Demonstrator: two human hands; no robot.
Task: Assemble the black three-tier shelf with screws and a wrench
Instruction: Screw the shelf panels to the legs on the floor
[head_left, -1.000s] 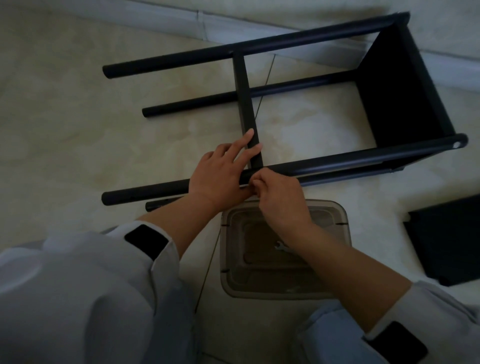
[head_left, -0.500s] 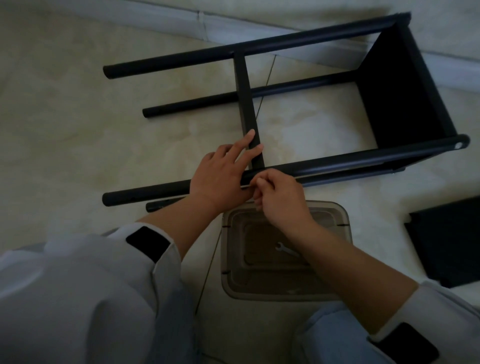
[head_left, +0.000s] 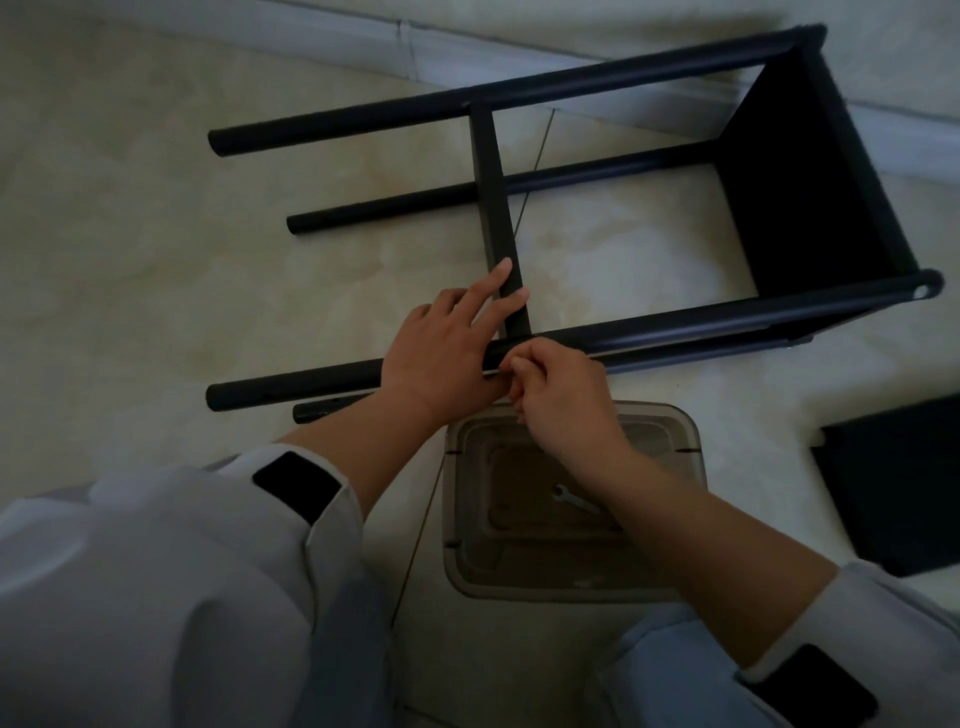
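The black shelf frame (head_left: 597, 78) lies on its side on the pale floor, its poles running left to right. One tier panel (head_left: 800, 176) fills its right end, and a second tier (head_left: 493, 192) stands edge-on in the middle. My left hand (head_left: 447, 353) rests on the near pole (head_left: 701, 322) with straight fingers pressing the middle tier's edge. My right hand (head_left: 561, 395) has its fingertips pinched together at the joint of that pole and tier; what they hold is hidden. A small silver wrench (head_left: 574, 499) lies in the tray.
A translucent brown plastic tray (head_left: 670, 582) sits on the floor just below my hands. A loose black panel (head_left: 904, 488) lies at the right edge. A white skirting board (head_left: 311, 31) runs along the back. My knees in light clothing fill the lower corners.
My right hand's fingertips shifted slightly at the joint, as if twisting something small. The left hand and the frame have stayed put.
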